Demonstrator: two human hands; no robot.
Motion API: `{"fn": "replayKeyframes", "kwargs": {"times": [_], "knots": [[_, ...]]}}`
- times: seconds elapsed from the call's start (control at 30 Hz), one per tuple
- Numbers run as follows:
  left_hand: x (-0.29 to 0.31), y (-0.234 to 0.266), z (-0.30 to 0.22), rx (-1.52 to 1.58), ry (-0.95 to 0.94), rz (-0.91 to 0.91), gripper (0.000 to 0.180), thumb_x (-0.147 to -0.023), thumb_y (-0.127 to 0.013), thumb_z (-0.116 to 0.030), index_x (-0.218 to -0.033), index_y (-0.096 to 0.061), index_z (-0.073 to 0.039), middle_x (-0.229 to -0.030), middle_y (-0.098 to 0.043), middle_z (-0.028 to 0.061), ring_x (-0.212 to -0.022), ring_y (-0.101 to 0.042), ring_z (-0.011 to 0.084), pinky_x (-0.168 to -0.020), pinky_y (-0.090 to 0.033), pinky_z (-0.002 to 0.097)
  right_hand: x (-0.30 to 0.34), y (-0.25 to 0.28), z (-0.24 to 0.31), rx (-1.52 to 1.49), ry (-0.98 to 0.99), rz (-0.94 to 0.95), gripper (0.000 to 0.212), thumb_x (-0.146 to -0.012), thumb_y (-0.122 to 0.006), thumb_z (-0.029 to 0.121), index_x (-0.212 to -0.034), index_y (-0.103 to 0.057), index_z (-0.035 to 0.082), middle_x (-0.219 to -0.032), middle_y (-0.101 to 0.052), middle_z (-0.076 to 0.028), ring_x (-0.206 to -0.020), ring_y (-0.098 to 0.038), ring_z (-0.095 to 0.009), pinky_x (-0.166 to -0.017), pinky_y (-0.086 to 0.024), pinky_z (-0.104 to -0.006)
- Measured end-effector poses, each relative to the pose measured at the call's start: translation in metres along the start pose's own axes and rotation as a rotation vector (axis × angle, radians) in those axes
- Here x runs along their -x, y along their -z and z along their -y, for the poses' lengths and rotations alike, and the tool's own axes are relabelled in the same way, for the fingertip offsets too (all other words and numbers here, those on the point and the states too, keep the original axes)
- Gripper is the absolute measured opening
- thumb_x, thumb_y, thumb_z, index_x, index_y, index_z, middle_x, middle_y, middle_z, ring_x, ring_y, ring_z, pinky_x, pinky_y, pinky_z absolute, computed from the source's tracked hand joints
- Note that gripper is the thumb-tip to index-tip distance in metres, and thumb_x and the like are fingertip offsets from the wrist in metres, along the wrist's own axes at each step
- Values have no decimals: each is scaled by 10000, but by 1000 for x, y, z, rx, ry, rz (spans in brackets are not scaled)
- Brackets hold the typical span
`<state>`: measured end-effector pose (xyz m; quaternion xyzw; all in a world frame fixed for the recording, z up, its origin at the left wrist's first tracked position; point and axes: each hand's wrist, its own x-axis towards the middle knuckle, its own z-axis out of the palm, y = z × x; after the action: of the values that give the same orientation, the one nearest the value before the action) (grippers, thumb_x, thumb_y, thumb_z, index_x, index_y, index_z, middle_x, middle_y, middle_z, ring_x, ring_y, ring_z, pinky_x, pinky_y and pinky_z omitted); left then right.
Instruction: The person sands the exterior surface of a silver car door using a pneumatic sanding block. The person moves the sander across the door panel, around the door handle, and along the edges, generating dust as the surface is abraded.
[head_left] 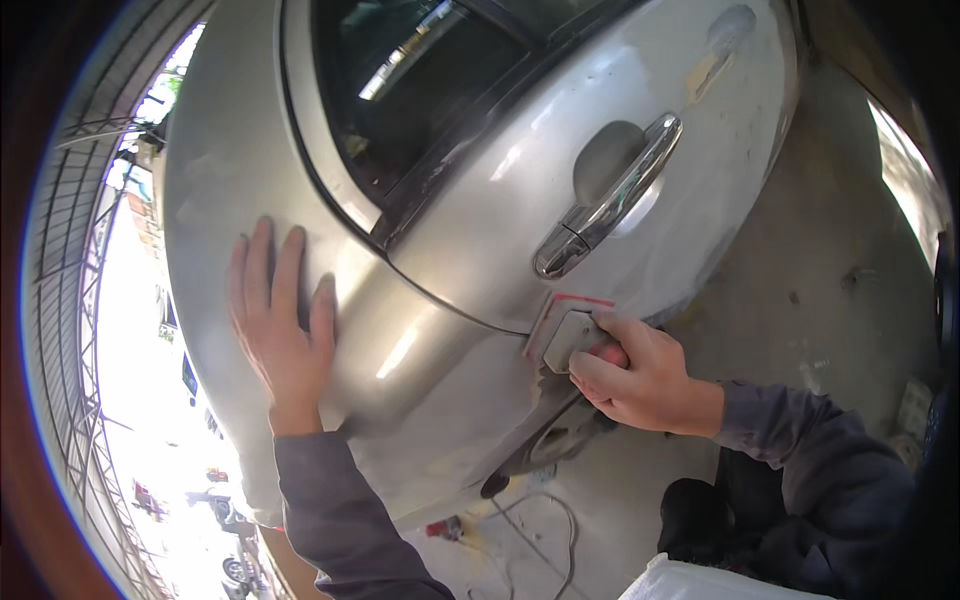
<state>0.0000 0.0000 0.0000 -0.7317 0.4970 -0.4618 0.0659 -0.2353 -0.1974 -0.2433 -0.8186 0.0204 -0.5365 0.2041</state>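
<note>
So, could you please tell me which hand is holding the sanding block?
The right hand grips the sanding block; the left hand instead lies spread on the silver quarter panel, holding nothing.

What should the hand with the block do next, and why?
Perhaps slide the block a little along the silver bodywork: the right hand grips its red knob, it seems to lie against the surface, and the left hand rests spread on that bodywork.
</note>
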Motion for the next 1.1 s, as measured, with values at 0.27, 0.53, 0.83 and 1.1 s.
{"fn": "replayKeyframes", "kwargs": {"times": [0.27, 0.53, 0.83, 1.1], "knots": [[-29, -17, 10, -53, -11, -71, 539, -1008, -652, -324, -1531, -638, -194, -1666, -512, 123, -1519, -440, 459, -1241, -323, 607, -37, 4, 3, -11, -80, 6, 300, -771, -841, 164, -1038, -727, 236, -1196, -678, -166, -754, -674, -249, -611, -553, -338], [-23, -20, 19, -32, -55, -35, 550, -1029, -613, -368, -1555, -618, -210, -1675, -502, 119, -1518, -435, 456, -1224, -340, 605, -55, 2, 41, 3, -229, 77, 304, -762, -869, 135, -1011, -723, 231, -1201, -675, -141, -836, -717, -259, -659, -588, -347], [-21, -14, 19, -96, -78, -33, 543, -1054, -583, -411, -1549, -624, -192, -1658, -518, 127, -1499, -454, 451, -1214, -367, 575, -44, 9, 33, 12, -260, 59, 309, -737, -895, 130, -975, -728, 231, -1193, -679, -136, -816, -727, -253, -646, -589, -337], [-16, -26, 23, -96, -124, -108, 523, -1084, -554, -423, -1549, -633, -197, -1646, -535, 117, -1483, -483, 427, -1205, -392, 538, -18, -3, 22, 38, -261, 36, 422, -708, -950, 137, -1043, -711, 234, -1235, -662, -140, -831, -740, -262, -660, -597, -342]]}}
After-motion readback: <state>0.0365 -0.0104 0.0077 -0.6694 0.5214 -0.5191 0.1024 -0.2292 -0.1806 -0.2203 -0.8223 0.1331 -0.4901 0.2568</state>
